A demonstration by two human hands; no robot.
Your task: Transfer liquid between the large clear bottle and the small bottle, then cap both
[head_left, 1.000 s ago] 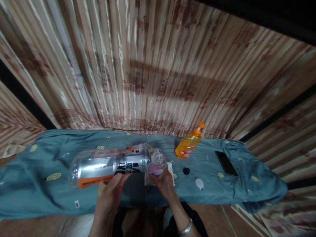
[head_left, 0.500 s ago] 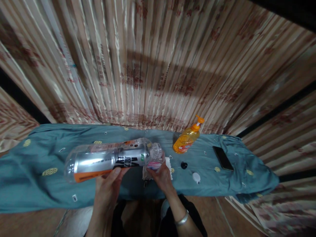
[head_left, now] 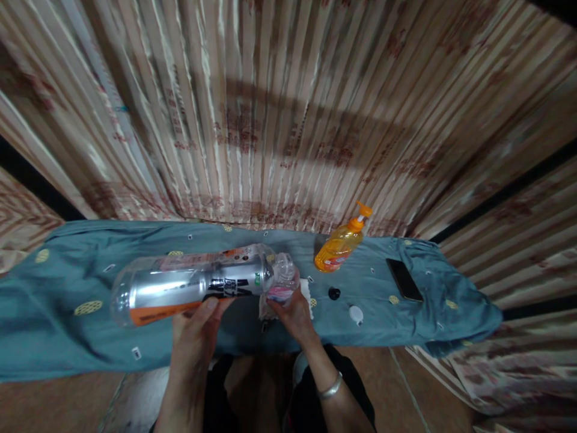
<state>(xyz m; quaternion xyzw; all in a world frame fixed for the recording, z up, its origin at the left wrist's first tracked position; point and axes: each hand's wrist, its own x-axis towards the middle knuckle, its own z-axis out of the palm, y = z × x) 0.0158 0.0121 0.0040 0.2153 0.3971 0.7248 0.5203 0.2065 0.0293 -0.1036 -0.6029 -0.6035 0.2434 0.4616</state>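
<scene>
Fingers of the left hand (head_left: 196, 325) closed on the near side of a big clear bottle (head_left: 180, 285), thumb against its silver-and-orange label. Bottle held sideways, base to the left, neck end to the right, over a counter (head_left: 383, 331) draped in teal patterned cloth. Right hand (head_left: 295, 313), metal bangle (head_left: 331, 386) at the wrist, grips a small clear container (head_left: 283, 270) with a pink patch, right at the bottle's neck end. Whether the two mouths actually meet is hard to make out; clear plastic overlaps there.

Partly beneath the right hand: a white piece (head_left: 306, 293) of tissue or cloth. To its right, a black cap (head_left: 334, 293), then a white round lid (head_left: 356, 314). Behind these, upright, an orange pump bottle (head_left: 338, 249). Farther right, a dark phone (head_left: 404, 279) lies flat. Pleated, red-printed curtain (head_left: 279, 120) along the back.
</scene>
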